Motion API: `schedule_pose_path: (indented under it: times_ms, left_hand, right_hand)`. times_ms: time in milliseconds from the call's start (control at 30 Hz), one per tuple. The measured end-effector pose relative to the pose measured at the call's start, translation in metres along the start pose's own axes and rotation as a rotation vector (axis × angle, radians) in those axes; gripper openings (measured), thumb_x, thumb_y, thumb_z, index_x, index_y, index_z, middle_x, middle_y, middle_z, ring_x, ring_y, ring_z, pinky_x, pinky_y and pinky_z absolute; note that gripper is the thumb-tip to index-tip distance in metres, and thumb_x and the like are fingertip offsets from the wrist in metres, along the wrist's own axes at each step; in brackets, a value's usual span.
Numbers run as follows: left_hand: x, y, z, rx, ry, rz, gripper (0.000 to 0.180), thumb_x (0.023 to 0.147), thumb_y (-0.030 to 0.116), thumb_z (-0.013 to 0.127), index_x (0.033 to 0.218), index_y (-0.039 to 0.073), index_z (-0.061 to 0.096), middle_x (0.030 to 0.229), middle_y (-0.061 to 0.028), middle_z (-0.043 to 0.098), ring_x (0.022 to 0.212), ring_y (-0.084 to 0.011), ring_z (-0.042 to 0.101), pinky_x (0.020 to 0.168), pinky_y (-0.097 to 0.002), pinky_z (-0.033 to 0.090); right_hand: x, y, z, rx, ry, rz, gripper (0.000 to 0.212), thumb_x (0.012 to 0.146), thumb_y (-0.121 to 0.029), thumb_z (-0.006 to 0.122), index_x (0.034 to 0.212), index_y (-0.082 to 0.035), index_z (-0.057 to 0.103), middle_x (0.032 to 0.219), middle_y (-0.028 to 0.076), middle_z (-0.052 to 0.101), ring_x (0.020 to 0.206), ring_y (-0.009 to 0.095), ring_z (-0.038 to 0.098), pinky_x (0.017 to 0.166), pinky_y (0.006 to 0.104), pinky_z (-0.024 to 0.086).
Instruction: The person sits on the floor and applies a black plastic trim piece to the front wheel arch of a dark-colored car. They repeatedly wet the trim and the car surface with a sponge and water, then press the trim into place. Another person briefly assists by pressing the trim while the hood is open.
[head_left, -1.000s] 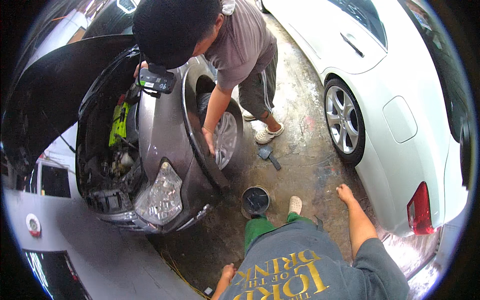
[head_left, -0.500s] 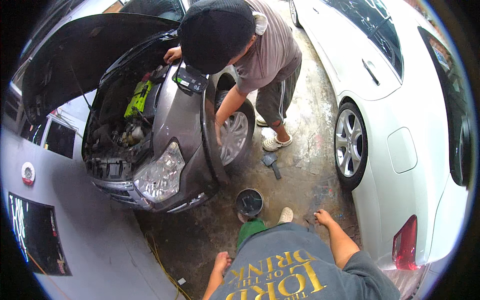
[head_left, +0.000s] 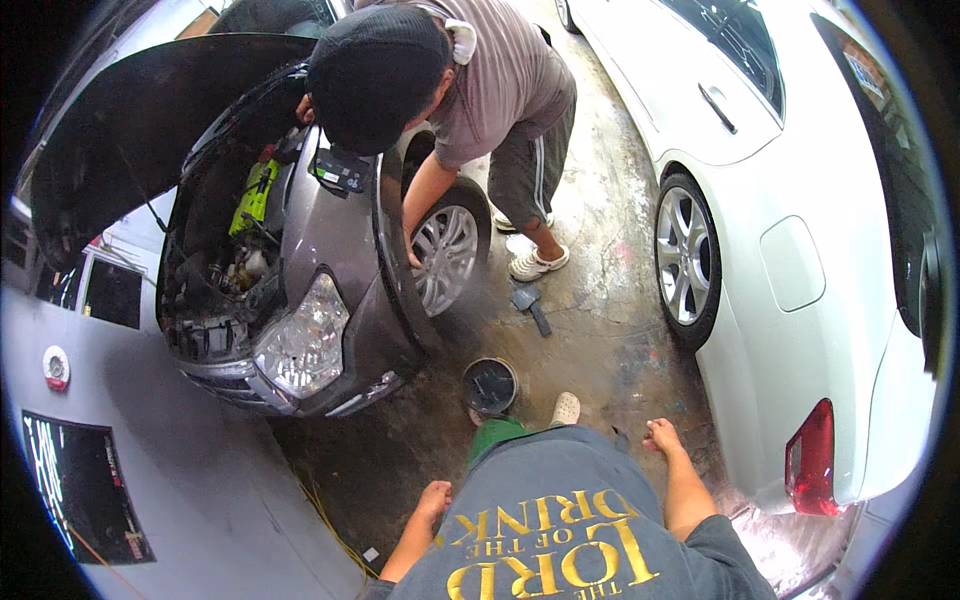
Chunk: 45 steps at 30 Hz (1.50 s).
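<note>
Drawn back toward the body from a second earlier, the wearer's right hand [head_left: 660, 436] hovers in the head view near a white car [head_left: 760, 370], whose rear flank stands at three o'clock from it; the left hand [head_left: 435, 498] has risen higher into frame. Fingers on both hands curl loosely; whether they grip anything cannot be told. At one o'clock from the left hand, a round dark bucket [head_left: 490, 364] sits on the stained floor [head_left: 610, 350] just beside a green trouser leg [head_left: 493, 430], its contents unclear. A grey paddle-shaped tool [head_left: 526, 298] lies beyond the bucket, also toward one o'clock. Between eleven and twelve o'clock, a co-worker [head_left: 490, 90] in a black cap [head_left: 375, 75] bends over a grey-brown car [head_left: 325, 230] with its hood [head_left: 130, 130] raised, one hand [head_left: 412, 257] at the front wheel arch [head_left: 384, 225]. A yellow-green part [head_left: 254, 197] shows in the engine bay [head_left: 205, 270], at ten o'clock.
</note>
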<state>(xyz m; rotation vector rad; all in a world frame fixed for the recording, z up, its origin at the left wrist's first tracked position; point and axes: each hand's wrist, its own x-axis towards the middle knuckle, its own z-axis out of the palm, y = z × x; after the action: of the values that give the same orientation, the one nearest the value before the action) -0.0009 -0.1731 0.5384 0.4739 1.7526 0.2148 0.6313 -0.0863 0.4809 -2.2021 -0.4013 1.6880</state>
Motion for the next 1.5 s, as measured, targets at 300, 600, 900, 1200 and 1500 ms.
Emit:
schedule_pose_path:
  times_ms: [300,600,900,1200,1500]
  left_hand:
    - [-0.033,0.051,0.021,-0.136,0.156,0.018,0.031,0.101,0.033,0.059,0.118,0.007,0.062,0.099,-0.0029,0.064,0.078,-0.0134,0.06,0.063,-0.0286,0.05]
    - [-0.037,-0.037,0.032,-0.18,0.143,-0.067,0.042,0.102,0.043,0.056,0.122,0.006,0.059,0.104,-0.0064,0.064,0.084,-0.0171,0.061,0.065,-0.0336,0.051]
    - [-0.077,-0.081,0.045,-0.236,0.181,-0.145,0.055,0.103,0.055,0.049,0.128,0.006,0.056,0.112,-0.008,0.063,0.093,-0.0203,0.062,0.074,-0.039,0.052]
    - [-0.108,-0.072,0.015,-0.202,0.231,-0.172,0.054,0.103,0.051,0.049,0.129,0.004,0.058,0.121,-0.0109,0.065,0.097,-0.0222,0.065,0.079,-0.0394,0.052]
    - [-0.072,0.002,-0.055,-0.034,0.279,0.135,0.053,0.101,0.047,0.055,0.13,0.003,0.062,0.11,-0.011,0.071,0.095,-0.0211,0.066,0.084,-0.0363,0.053]
  right_hand:
    - [-0.005,0.016,0.009,-0.097,-0.094,0.062,0.033,0.101,-0.033,0.058,0.118,-0.004,0.058,0.076,0.014,0.065,0.053,0.024,0.065,0.049,0.0388,0.057]
    - [0.013,-0.057,0.026,-0.261,-0.146,-0.092,0.034,0.1,-0.032,0.06,0.118,-0.003,0.06,0.068,0.013,0.063,0.05,0.023,0.061,0.047,0.0371,0.054]
    - [0.047,-0.079,0.055,-0.39,-0.233,-0.125,0.034,0.099,-0.029,0.06,0.121,-0.003,0.06,0.066,0.012,0.063,0.05,0.022,0.061,0.045,0.0376,0.052]
    - [0.066,-0.06,0.091,-0.465,-0.363,-0.073,0.039,0.093,-0.005,0.063,0.131,-0.005,0.058,0.087,0.015,0.07,0.063,0.024,0.066,0.054,0.0386,0.056]
    - [0.075,-0.022,0.113,-0.43,-0.225,-0.195,0.039,0.093,-0.007,0.061,0.131,-0.001,0.057,0.11,0.017,0.071,0.076,0.028,0.07,0.058,0.0425,0.052]
